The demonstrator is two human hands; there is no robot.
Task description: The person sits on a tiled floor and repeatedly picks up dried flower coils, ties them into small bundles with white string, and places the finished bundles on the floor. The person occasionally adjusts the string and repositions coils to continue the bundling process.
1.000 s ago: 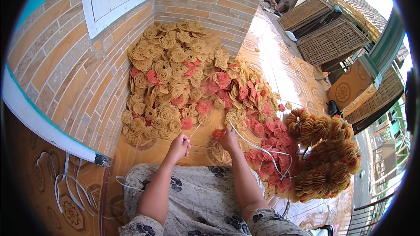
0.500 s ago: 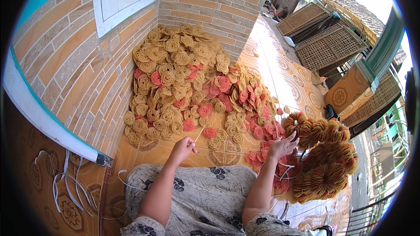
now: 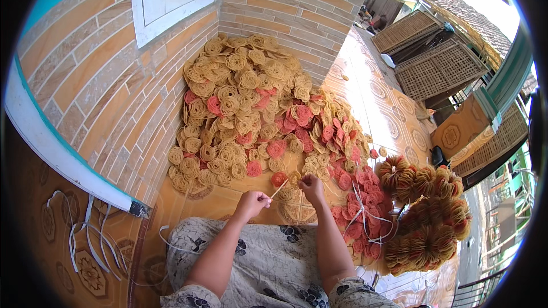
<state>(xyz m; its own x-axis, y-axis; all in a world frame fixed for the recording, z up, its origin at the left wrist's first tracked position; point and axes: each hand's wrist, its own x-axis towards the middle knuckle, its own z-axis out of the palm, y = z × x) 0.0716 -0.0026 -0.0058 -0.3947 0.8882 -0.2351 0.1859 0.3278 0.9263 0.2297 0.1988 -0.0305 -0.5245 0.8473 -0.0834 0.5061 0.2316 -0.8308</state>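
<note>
My left hand [image 3: 252, 204] pinches a thin pale stick [image 3: 278, 189] that slants up to the right. A round red woven disc [image 3: 278, 179] shows at or just behind the stick's tip; I cannot tell whether they touch. Close by on the right, my right hand [image 3: 312, 189] has its fingers curled together, and what they hold, if anything, is hidden. Beyond both hands rises a large heap of tan woven rosettes [image 3: 245, 74] with red ones mixed in. White string [image 3: 361, 211] lies loosely over a bank of red rosettes [image 3: 374, 194] to the right.
Thick bundles of tan and red discs [image 3: 425, 234] lie at the right on the tiled floor [image 3: 197, 205]. A brick-patterned wall [image 3: 91, 68] borders the left. White strips [image 3: 85, 234] lie at lower left. Woven panels [image 3: 439, 68] lean at the far right.
My right hand has swung left from the red rosettes to beside the stick, and its spread fingers have closed. My left hand, still holding the stick, has shifted right and slightly nearer.
</note>
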